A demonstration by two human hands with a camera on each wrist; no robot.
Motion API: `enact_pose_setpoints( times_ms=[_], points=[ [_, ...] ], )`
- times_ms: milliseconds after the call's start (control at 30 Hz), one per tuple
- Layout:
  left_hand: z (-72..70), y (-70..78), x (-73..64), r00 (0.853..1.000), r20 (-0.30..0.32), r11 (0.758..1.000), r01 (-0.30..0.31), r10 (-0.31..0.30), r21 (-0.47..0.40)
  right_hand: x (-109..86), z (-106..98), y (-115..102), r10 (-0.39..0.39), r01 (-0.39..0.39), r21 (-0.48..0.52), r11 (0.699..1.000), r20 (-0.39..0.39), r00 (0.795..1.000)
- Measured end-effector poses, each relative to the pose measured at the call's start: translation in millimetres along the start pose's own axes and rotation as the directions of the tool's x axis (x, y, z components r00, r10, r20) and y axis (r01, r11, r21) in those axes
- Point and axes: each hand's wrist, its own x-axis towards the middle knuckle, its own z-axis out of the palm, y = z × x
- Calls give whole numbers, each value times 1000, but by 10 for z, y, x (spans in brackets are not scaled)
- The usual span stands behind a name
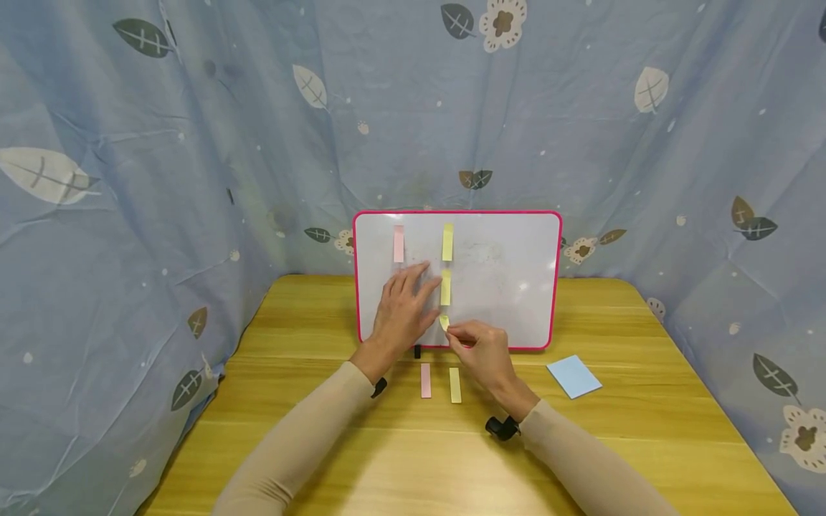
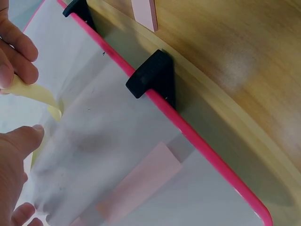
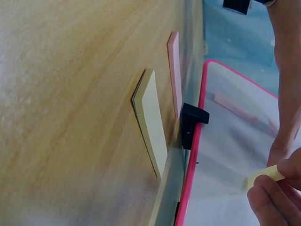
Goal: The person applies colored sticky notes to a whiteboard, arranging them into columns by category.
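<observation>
A whiteboard (image 1: 503, 287) with a pink frame stands upright on the table. My right hand (image 1: 480, 351) pinches the lower end of a yellow sticky note strip (image 3: 257, 177) between thumb and fingers; the strip curls away from the board's lower part. Two more yellow strips, an upper one (image 1: 448, 242) and a middle one (image 1: 446, 288), are in line above it. My left hand (image 1: 400, 304) lies at the board with its fingers extended, thumb and fingertips close beside the yellow column. Left of that column is a pink strip (image 1: 399, 244); a lower pink strip (image 2: 141, 181) is hidden by the left hand in the head view.
On the table in front of the board lie a pink strip pad (image 1: 426, 380) and a yellow strip pad (image 1: 455, 385). A blue square note pad (image 1: 574, 376) sits to the right. Black feet (image 2: 153, 75) support the board's lower edge. A patterned curtain (image 1: 413, 107) surrounds the table.
</observation>
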Motion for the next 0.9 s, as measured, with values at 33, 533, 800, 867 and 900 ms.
enact_pose_setpoints(
  times_ms=[33,533,800,867,900],
  points=[
    [3,5,-1,1000,3,1000,2,-2,6,-3,2,0,2,-2,-2,1000,1,1000],
    [54,41,12,999,42,997,24,-27,68,-6,25,7,10,-10,-22,1000,19,1000],
    [110,39,10,999,37,995,33,-37,93,-8,35,17,-1,2,-37,999,32,999],
    [125,36,8,999,34,995,34,-37,93,-11,36,20,4,-3,-35,999,38,999],
    [131,35,7,999,31,995,34,-37,95,-12,37,22,7,-6,-35,999,41,999]
  ],
)
